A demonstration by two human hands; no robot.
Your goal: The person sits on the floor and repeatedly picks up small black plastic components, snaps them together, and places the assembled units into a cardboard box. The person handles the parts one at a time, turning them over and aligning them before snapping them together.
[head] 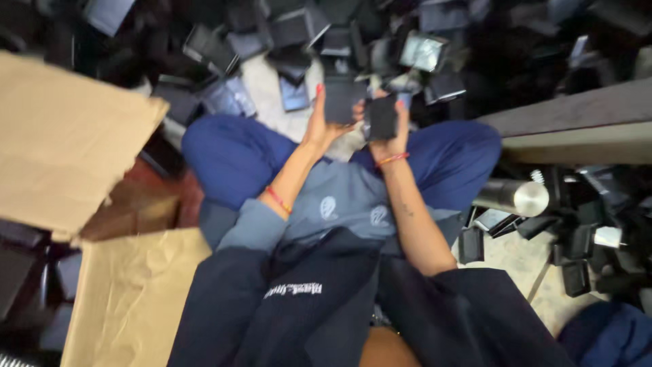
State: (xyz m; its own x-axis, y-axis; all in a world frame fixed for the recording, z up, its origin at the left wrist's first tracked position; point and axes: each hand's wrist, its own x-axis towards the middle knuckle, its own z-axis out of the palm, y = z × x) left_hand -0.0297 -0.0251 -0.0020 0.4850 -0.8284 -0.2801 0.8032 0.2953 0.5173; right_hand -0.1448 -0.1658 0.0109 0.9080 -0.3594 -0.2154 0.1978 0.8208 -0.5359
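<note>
I sit cross-legged on the floor in blue trousers. My left hand point(319, 122) is raised over my lap with its fingers wrapped behind a small dark square box point(341, 100). My right hand point(392, 129) grips a second small black box point(382, 117) right beside it; the two boxes nearly touch. Both wrists wear thin red bands. The picture is blurred, so I cannot tell whether the boxes are open or closed.
A heap of several small black boxes point(292, 30) covers the floor ahead. An open brown cardboard carton point(68, 149) stands at my left. On the right are a grey ledge point(577, 122), a metal cylinder point(516, 197) and more dark boxes point(577, 238).
</note>
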